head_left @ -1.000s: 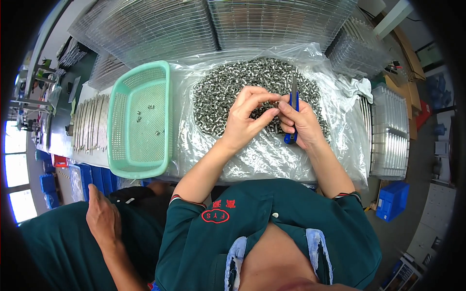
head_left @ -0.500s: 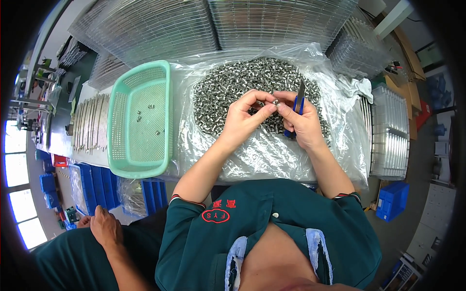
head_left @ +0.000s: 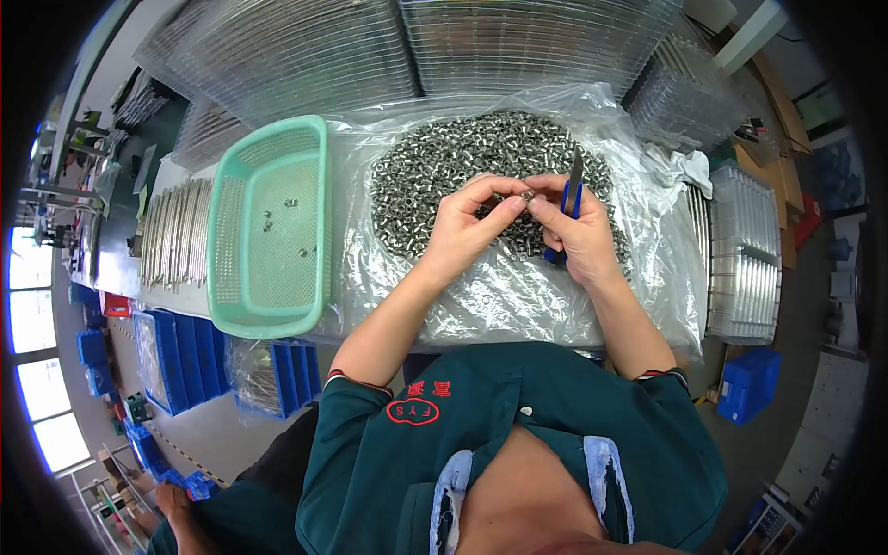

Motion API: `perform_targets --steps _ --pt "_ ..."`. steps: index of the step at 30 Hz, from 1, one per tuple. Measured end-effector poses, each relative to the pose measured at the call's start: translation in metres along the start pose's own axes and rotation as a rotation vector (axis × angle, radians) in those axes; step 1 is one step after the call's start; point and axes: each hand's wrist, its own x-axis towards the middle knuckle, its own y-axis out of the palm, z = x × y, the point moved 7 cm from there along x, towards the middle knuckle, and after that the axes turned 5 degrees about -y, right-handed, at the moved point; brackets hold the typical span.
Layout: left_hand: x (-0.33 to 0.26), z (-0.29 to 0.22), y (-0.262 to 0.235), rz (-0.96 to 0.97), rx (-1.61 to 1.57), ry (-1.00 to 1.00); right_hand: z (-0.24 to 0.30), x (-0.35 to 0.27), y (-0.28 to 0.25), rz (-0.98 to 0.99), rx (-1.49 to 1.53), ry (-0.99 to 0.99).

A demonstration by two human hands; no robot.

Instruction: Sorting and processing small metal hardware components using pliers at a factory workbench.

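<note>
Over a large pile of small shiny metal rings (head_left: 462, 153), my two hands meet at the fingertips. Thumb and forefinger of my left hand (head_left: 467, 227) are closed on one small metal ring (head_left: 527, 195). My right hand (head_left: 587, 239) pinches the same ring from the other side. Also held in the right hand is a blue-handled tool with a narrow dark blade (head_left: 575, 171), its tip pointing away from me. Part of its handle is hidden by the fingers. To the left stands a green plastic basket (head_left: 320, 231) with a few metal parts inside.
Clear plastic sheeting (head_left: 481, 310) lies under the pile. Stacked clear trays (head_left: 518, 46) line the back, and more trays (head_left: 745, 250) stand right. Metal rods (head_left: 174, 236) lie left of the basket. Blue bins (head_left: 180, 361) are below the table; a co-worker's arm (head_left: 176, 518) shows lower left.
The co-worker at the lower left has moved back and down toward the picture's edge. My hands hold nearly the same pose around the ring.
</note>
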Motion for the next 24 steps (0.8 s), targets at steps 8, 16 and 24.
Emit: perform_targets --steps 8,16,24 --pt "0.002 -0.005 0.001 0.017 0.100 0.086 0.003 0.000 0.001 0.011 -0.015 -0.009" --pt "0.000 -0.003 0.000 -0.044 0.029 0.017 0.001 0.000 0.000 -0.017 0.036 -0.027" --pt "0.002 -0.011 0.000 0.002 0.121 0.143 0.001 0.000 -0.001 -0.018 0.089 0.004"
